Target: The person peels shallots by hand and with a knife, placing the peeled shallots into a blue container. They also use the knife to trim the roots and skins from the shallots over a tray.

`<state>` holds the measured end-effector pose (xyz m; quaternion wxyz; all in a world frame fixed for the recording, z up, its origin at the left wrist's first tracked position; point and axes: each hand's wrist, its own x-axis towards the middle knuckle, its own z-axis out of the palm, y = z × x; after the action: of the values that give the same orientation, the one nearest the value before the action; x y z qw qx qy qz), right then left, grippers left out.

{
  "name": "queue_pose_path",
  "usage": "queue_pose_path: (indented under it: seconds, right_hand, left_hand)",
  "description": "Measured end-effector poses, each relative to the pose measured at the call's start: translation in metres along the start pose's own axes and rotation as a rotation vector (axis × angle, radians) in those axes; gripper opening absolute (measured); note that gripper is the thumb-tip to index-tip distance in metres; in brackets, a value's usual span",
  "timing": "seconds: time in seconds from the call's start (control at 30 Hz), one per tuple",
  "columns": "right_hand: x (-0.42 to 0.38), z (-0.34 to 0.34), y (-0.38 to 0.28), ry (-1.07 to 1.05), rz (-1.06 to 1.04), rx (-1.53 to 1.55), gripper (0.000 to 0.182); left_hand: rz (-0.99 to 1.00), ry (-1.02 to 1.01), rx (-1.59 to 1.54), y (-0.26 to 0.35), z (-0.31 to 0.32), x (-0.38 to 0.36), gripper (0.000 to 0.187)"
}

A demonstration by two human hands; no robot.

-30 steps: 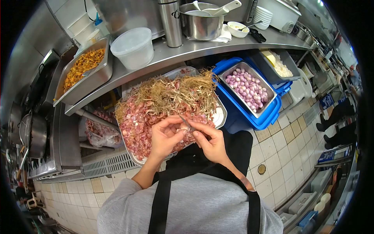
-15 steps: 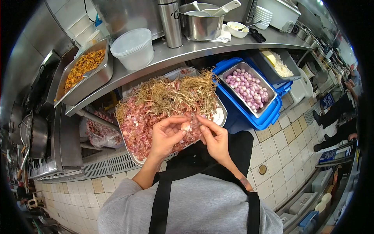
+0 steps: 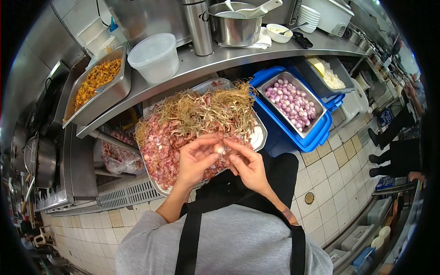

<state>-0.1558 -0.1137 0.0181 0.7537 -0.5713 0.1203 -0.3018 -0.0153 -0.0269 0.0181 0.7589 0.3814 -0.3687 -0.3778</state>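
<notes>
A small pale shallot [image 3: 219,149] sits between the fingertips of my left hand [image 3: 195,160], pinched by thumb and fingers. My right hand [image 3: 250,170] meets it from the other side, its fingers bent and the index fingertip at the shallot; whether loose skin lies between these fingers is too small to make out. Beneath both hands is a large metal tray [image 3: 158,187] heaped with unpeeled reddish shallots [image 3: 158,153]. Dry roots and stalks [image 3: 201,110] cover its far side. On the right, peeled purple shallots [image 3: 291,103] fill a steel pan [image 3: 305,133].
The steel pan rests on a blue lidded bin [image 3: 316,143]. A steel counter [image 3: 192,68] runs above the tray, bearing a plastic tub [image 3: 156,59], a steel flask [image 3: 198,32], a pot [image 3: 236,30] and a pan of orange food [image 3: 98,80]. Another person's legs [image 3: 389,126] show at right.
My right hand has moved slightly left and closer to the shallot, its fingertips now at it. My left hand stays nearly still. The person at far right has shifted.
</notes>
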Motion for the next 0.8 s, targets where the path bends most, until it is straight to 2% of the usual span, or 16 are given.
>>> queue_pose_path:
  seconds: [0.13, 0.43, 0.5, 0.6, 0.8]
  right_hand:
    - [0.001, -0.007, 0.008, 0.006, -0.074, -0.152, 0.030]
    - [0.004, -0.013, 0.006, 0.239, -0.052, -0.050, 0.031]
    - [0.003, -0.013, 0.007, 0.194, -0.056, -0.068, 0.034]
    - [0.001, -0.005, 0.003, 0.120, -0.041, -0.012, 0.035]
    - [0.003, -0.005, 0.006, 0.009, -0.046, -0.168, 0.036]
  left_hand:
    - [-0.037, 0.001, -0.032, -0.001, -0.003, 0.000, 0.033]
    - [-0.156, -0.021, -0.205, 0.003, -0.005, -0.001, 0.028]
    - [-0.244, 0.017, -0.273, 0.002, -0.008, 0.000, 0.027]
    - [-0.259, 0.078, -0.343, 0.005, -0.002, 0.002, 0.027]
    - [-0.224, 0.055, -0.414, -0.002, -0.006, 0.001, 0.029]
